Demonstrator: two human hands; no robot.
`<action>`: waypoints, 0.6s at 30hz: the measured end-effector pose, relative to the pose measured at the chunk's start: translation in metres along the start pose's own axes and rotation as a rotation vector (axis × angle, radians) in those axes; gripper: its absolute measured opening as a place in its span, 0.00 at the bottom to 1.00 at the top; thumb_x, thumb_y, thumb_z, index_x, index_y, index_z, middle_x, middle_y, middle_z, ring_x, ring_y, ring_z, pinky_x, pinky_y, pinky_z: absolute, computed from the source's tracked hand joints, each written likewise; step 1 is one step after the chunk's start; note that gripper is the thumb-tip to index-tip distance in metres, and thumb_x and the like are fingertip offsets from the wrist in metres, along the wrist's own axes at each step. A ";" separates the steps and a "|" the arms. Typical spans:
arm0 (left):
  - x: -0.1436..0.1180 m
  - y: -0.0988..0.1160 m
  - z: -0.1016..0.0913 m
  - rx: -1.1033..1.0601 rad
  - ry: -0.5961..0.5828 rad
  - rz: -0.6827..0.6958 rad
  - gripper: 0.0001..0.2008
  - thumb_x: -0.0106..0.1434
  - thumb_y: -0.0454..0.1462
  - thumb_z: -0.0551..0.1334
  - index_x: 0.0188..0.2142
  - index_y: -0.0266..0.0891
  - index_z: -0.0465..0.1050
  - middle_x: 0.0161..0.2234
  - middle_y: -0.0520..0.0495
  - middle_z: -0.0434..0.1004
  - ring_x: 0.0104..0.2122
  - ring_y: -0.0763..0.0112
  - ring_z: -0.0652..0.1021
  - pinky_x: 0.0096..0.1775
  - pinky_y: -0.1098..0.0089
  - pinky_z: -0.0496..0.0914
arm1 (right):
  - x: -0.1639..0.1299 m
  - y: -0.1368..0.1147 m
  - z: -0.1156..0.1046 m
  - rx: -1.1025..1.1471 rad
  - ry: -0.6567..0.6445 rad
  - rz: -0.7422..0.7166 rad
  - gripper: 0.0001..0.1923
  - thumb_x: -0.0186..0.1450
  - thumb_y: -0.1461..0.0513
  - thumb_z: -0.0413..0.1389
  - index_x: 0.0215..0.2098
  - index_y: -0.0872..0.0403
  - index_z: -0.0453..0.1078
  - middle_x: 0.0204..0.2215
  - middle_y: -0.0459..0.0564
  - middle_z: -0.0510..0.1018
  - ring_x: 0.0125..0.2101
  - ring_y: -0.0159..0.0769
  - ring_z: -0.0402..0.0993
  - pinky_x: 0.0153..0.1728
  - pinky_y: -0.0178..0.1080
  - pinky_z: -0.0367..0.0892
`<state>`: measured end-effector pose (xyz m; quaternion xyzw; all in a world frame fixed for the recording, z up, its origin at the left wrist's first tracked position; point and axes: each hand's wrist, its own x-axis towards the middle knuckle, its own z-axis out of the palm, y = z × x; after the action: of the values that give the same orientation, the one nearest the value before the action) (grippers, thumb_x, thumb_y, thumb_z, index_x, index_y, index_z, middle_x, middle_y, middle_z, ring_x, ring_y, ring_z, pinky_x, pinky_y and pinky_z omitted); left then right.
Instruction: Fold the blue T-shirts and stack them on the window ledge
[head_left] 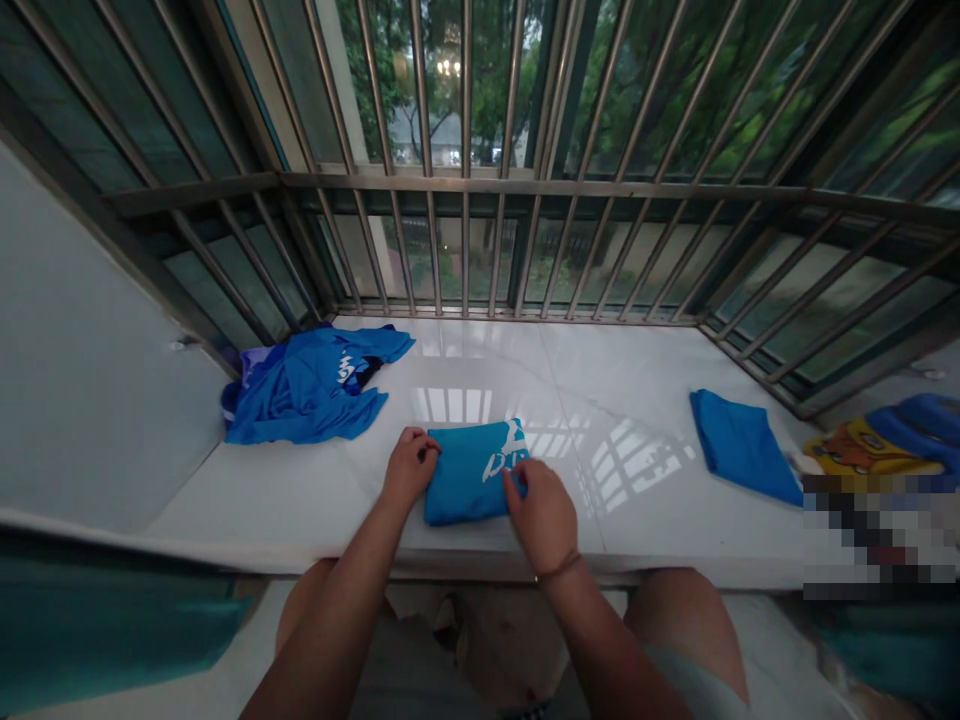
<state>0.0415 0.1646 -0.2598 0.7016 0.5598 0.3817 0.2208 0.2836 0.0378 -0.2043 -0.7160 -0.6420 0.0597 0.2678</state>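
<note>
While both hands (409,467) (541,515) pinch the folded shirt (472,472), soft and light between fingertips, edges look the best hold.

Single head-worn view, looking forward and steeply down from above the person's own forearms, close over a white sill (637,420), facing the barred window (465,180) ahead, wide lens bending the edges, knees at bottom

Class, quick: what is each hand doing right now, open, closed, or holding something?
Left hand: fingers curled, pinching the left edge of the folded shirt.
Right hand: fingers bent, gripping the shirt's right edge.
</note>
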 end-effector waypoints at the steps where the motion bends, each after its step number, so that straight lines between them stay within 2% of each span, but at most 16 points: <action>1: 0.000 0.001 -0.001 -0.009 -0.011 -0.007 0.10 0.64 0.33 0.61 0.33 0.43 0.83 0.44 0.47 0.73 0.35 0.67 0.78 0.42 0.65 0.76 | 0.008 0.007 -0.006 -0.018 -0.018 0.141 0.16 0.75 0.50 0.60 0.49 0.54 0.77 0.44 0.58 0.84 0.45 0.46 0.81 0.46 0.42 0.72; 3: 0.001 0.002 -0.002 -0.021 -0.020 -0.013 0.11 0.65 0.36 0.60 0.33 0.43 0.83 0.43 0.47 0.73 0.34 0.67 0.77 0.40 0.65 0.76 | 0.021 0.017 -0.011 0.040 -0.140 0.319 0.25 0.68 0.49 0.67 0.54 0.57 0.75 0.49 0.63 0.83 0.48 0.51 0.82 0.47 0.43 0.73; 4: 0.001 0.002 -0.003 -0.023 -0.018 -0.013 0.11 0.66 0.37 0.60 0.33 0.44 0.83 0.43 0.47 0.74 0.34 0.66 0.77 0.40 0.64 0.76 | 0.026 0.021 -0.011 0.127 -0.210 0.378 0.25 0.65 0.51 0.70 0.53 0.58 0.75 0.50 0.64 0.83 0.49 0.52 0.82 0.48 0.44 0.73; 7: 0.002 0.001 -0.003 -0.016 -0.010 -0.010 0.11 0.66 0.41 0.61 0.32 0.44 0.82 0.42 0.46 0.75 0.34 0.65 0.77 0.41 0.63 0.76 | 0.036 0.027 -0.008 0.448 -0.332 0.497 0.15 0.60 0.59 0.70 0.43 0.55 0.77 0.45 0.60 0.85 0.51 0.53 0.81 0.52 0.45 0.72; 9: 0.002 0.000 -0.003 -0.019 -0.003 -0.010 0.11 0.66 0.42 0.61 0.32 0.45 0.82 0.42 0.46 0.76 0.35 0.64 0.78 0.41 0.63 0.76 | 0.041 0.029 -0.008 0.594 -0.375 0.555 0.07 0.59 0.61 0.68 0.35 0.54 0.77 0.37 0.55 0.85 0.45 0.50 0.82 0.48 0.44 0.74; 11: 0.003 -0.001 -0.003 -0.034 0.005 -0.006 0.12 0.67 0.43 0.60 0.32 0.45 0.81 0.42 0.46 0.76 0.35 0.64 0.78 0.40 0.63 0.76 | 0.047 0.033 -0.014 0.731 -0.408 0.618 0.06 0.61 0.60 0.66 0.35 0.54 0.78 0.31 0.50 0.84 0.37 0.44 0.82 0.41 0.41 0.76; 13: 0.003 -0.002 -0.003 -0.049 0.007 0.001 0.13 0.68 0.44 0.60 0.33 0.45 0.81 0.42 0.46 0.77 0.34 0.65 0.78 0.39 0.63 0.76 | 0.053 0.041 -0.025 0.906 -0.394 0.691 0.10 0.65 0.58 0.63 0.43 0.53 0.79 0.31 0.48 0.84 0.32 0.40 0.81 0.36 0.40 0.77; 15: 0.003 -0.002 -0.004 -0.045 0.003 0.006 0.14 0.68 0.46 0.59 0.32 0.44 0.81 0.41 0.46 0.77 0.35 0.64 0.79 0.40 0.62 0.76 | 0.060 0.055 -0.039 1.084 -0.333 0.749 0.13 0.66 0.59 0.61 0.49 0.52 0.76 0.35 0.49 0.86 0.33 0.39 0.82 0.37 0.40 0.79; 18: 0.004 -0.002 -0.004 -0.035 -0.007 0.019 0.14 0.67 0.46 0.59 0.32 0.45 0.80 0.40 0.46 0.78 0.36 0.64 0.79 0.41 0.62 0.75 | 0.075 0.085 -0.064 1.295 -0.194 0.819 0.09 0.67 0.63 0.58 0.46 0.54 0.74 0.37 0.53 0.86 0.35 0.39 0.83 0.40 0.43 0.82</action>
<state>0.0374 0.1681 -0.2573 0.7042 0.5455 0.3911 0.2315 0.3994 0.0866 -0.1695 -0.5884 -0.1835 0.5802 0.5325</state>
